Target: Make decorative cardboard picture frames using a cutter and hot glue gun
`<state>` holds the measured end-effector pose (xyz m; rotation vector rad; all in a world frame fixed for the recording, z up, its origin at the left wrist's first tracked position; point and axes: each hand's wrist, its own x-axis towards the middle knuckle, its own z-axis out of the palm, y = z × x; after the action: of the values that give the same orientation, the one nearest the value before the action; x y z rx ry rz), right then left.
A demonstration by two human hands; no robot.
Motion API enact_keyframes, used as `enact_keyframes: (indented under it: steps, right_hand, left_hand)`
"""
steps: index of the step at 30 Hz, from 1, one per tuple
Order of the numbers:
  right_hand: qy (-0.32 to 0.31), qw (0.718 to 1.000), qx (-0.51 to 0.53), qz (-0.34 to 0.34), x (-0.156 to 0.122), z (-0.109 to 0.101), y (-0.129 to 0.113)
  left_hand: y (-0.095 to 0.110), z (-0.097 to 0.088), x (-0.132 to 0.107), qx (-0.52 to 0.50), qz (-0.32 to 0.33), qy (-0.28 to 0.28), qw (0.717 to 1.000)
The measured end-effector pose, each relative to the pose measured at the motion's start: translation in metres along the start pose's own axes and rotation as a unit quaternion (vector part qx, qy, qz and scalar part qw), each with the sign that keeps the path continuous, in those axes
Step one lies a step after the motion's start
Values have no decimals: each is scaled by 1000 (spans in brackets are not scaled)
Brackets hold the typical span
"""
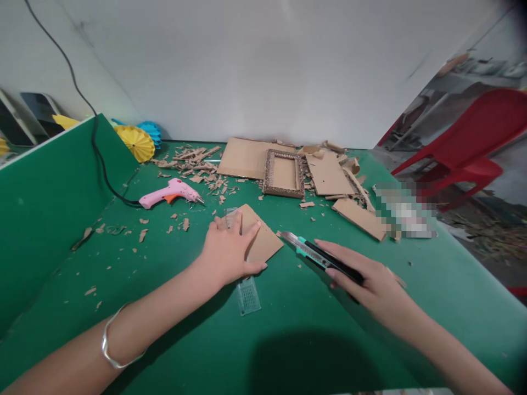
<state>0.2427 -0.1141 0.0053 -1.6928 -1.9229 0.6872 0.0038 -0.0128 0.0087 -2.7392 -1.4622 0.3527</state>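
My left hand (228, 247) lies with fingers spread over a small piece of cardboard (265, 244), pressing it to the green tabletop. A clear plastic ruler (249, 296) passes beneath that hand; its ends show above and below, while the middle is hidden. In my right hand (366, 274) is a utility knife (319, 255) with a black and mint-green handle, fingers wrapped round it. Its bare blade points left, just right of the cardboard's corner and apart from it.
A pink glue gun (168, 193) with a black cord lies left. Behind are a cardboard frame (284, 173), cardboard sheets (242, 158) and many scraps (193, 159). A green partition (61, 203) borders the left side. Yellow and blue paper fans (135, 144) stand beyond; a red chair (465, 142) is right.
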Motion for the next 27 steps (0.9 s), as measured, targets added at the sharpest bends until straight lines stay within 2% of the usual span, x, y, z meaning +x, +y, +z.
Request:
enact_keyframes:
  steps: [3, 6, 12, 16, 27]
  right_hand:
    - [-5, 992, -94, -86, -4, 9, -1]
    - [-24, 985, -126, -116, -6, 15, -2]
    - [3, 970, -188, -153, -14, 19, -3]
    - [6, 963, -223, -149, -17, 23, -10]
    - [-30, 935, -305, -178, -17, 26, -17]
  left_hand:
    - [3, -1, 0, 14, -14, -7, 1000]
    - [4, 0, -1, 16, -20, -9, 1000]
    - [4, 3, -1, 15, -23, -6, 1000]
    - [3, 6, -1, 17, -20, 3, 1000]
    - [6, 3, 0, 27, -30, -5, 999]
